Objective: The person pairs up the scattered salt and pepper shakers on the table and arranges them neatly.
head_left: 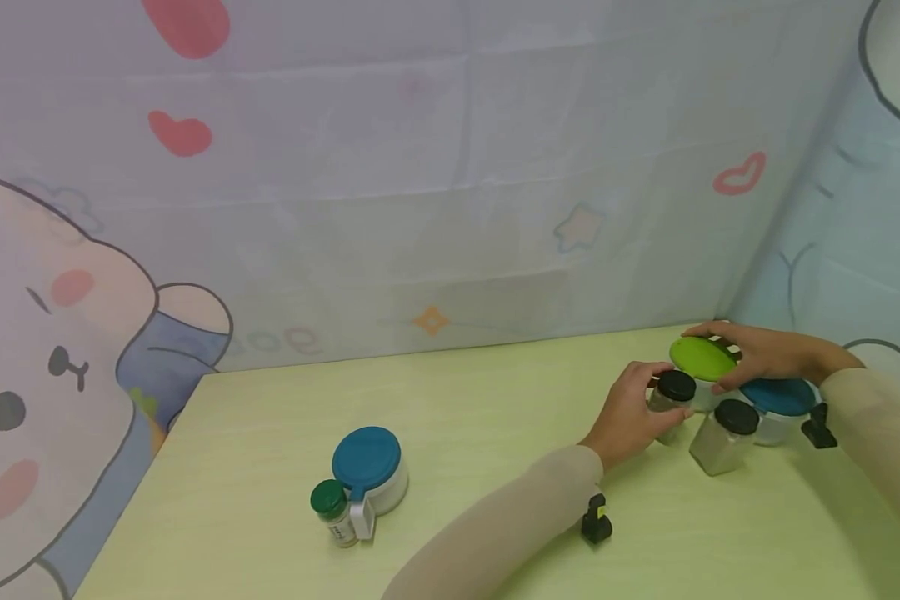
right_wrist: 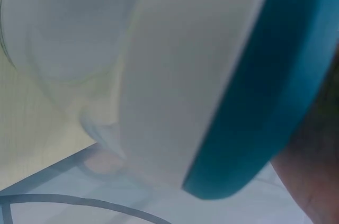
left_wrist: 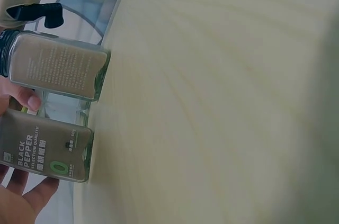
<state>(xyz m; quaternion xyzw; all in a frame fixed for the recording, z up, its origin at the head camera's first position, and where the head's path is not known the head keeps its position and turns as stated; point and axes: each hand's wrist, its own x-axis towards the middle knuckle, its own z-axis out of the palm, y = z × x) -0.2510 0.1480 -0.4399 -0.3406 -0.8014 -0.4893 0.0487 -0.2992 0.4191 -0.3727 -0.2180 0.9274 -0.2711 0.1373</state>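
My left hand (head_left: 624, 423) grips a black-capped glass jar of black pepper (left_wrist: 46, 144), its thumb and fingers on opposite sides. The jar's base appears on or very near the table in the left wrist view. Just behind it, my right hand (head_left: 774, 357) holds a white container with a lime-green lid (head_left: 701, 357), the fingers spread across its rim. A second black-capped glass jar (head_left: 720, 442) stands right of the pepper jar. Beneath the right wrist is a white container with a blue lid (head_left: 780, 398), which fills the right wrist view.
Farther left on the pale yellow table (head_left: 255, 450) stand another blue-lidded white container (head_left: 367, 458) with a handle and a small green-capped bottle (head_left: 333, 510) touching or very near it. A printed cloth (head_left: 390, 167) hangs behind the table, with more cloth at the right side.
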